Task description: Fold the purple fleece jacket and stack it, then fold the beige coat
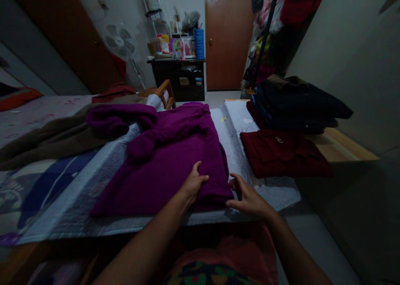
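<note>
Purple top [175, 168] lies spread and partly folded in the centre of the frame, on a pale blue cover [225, 122]. One sleeve reaches toward the left of the frame, over a brown garment [59, 137]; another part is bunched across the body of the top. Its right edge runs down to a folded corner at the lower centre.

Left hand [194, 184] lies on the cloth near that corner, its grip loose, thumb and forefinger spread apart with no cloth pinched between them. Right hand [248, 196] is at the right edge of the top, its grip wide, thumb and curved fingers well apart; whether the fingertips touch the cloth I cannot tell.

Right of the hands lies a folded dark red garment [281, 153], and just behind it a pile of dark folded clothes [296, 103]. At the upper left of the frame stands a white fan [121, 40]; at the upper centre, a dark cabinet [168, 78] carries a blue basket [199, 43], beside a brown door [228, 35].
</note>
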Demonstrator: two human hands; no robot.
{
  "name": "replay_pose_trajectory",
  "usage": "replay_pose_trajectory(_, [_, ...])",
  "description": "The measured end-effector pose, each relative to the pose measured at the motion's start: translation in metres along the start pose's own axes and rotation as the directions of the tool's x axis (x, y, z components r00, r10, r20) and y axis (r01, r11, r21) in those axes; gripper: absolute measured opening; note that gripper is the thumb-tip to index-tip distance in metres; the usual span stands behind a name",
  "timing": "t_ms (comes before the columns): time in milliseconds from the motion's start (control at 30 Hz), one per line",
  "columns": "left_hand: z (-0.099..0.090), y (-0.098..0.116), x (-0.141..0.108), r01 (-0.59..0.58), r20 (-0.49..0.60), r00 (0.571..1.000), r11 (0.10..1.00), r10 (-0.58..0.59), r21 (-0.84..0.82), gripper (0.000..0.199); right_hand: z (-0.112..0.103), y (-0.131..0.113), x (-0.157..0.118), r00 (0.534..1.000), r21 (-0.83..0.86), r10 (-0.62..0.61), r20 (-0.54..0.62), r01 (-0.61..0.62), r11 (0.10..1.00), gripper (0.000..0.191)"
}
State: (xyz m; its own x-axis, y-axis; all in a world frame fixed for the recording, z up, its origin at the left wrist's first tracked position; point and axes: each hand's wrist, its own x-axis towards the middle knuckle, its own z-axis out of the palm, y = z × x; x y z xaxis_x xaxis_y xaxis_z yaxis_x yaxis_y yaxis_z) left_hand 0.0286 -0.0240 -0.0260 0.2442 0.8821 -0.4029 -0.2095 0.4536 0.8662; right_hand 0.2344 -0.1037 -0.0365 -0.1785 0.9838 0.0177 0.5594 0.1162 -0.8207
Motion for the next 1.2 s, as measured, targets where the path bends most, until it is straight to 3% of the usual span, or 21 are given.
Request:
replay_pose_trajectory(100, [0.005,0.001,-0.004,0.04,0.031,0.999,0.998,-0.038,-0.057,0.096,0.006,0.001,-0.008,0.998,-0.068,-0.012,-0.057,0.008,0.998,0.076])
replay_pose_trajectory(267, [0.013,0.002,-0.014,0.031,0.095,0.995,0.995,-0.023,-0.093,0.104,0.026,0.0,-0.008,0.979,-0.23,-0.086,-0.184,0.042,0.972,0.024])
replay_pose_trajectory(433, [0.017,0.001,-0.019,-0.056,0.121,0.991,0.998,0.057,-0.011,0.101,0.037,-0.001,-0.005,0.948,-0.234,-0.09,-0.306,0.016,0.972,0.013])
replay_pose_trajectory(600, [0.002,0.002,-0.017,-0.176,0.124,0.981,0.948,0.148,0.264,0.093,0.044,0.0,-0.01,0.914,-0.121,-0.101,-0.393,0.057,0.991,0.021])
replay_pose_trajectory(700, [-0.014,0.005,-0.016,-0.334,0.22,0.941,0.791,0.256,0.513,0.071,0.05,0.002,-0.014,0.899,-0.223,-0.186,-0.396,0.102,0.969,0.042])
replay_pose_trajectory(767, [-0.023,0.009,-0.015,-0.379,0.304,0.925,0.622,0.229,0.685,0.059,0.053,0.002,-0.016,0.894,-0.328,-0.219,-0.39,0.087,0.941,0.041])
replay_pose_trajectory(900, [-0.029,0.021,-0.015,-0.374,0.352,0.927,0.233,0.13,0.898,0.052,0.055,-0.005,-0.013,0.894,-0.472,-0.264,-0.362,0.068,0.879,0.035])
replay_pose_trajectory(1000, [-0.024,0.031,-0.005,-0.342,0.322,0.928,0.089,0.185,0.935,0.047,0.054,-0.008,-0.006,0.896,-0.518,-0.32,-0.309,0.124,0.847,0.04])
replay_pose_trajectory(1067, [-0.019,0.037,0.011,-0.33,0.295,0.926,0.128,0.235,0.935,0.05,0.054,-0.006,-0.002,0.88,-0.525,-0.401,-0.253,0.223,0.821,0.044])
replay_pose_trajectory(1200, [-0.005,0.045,0.063,-0.405,0.289,0.902,0.394,0.322,0.825,0.061,0.045,-0.004,0.002,0.877,-0.44,-0.475,-0.069,0.401,0.804,0.051])
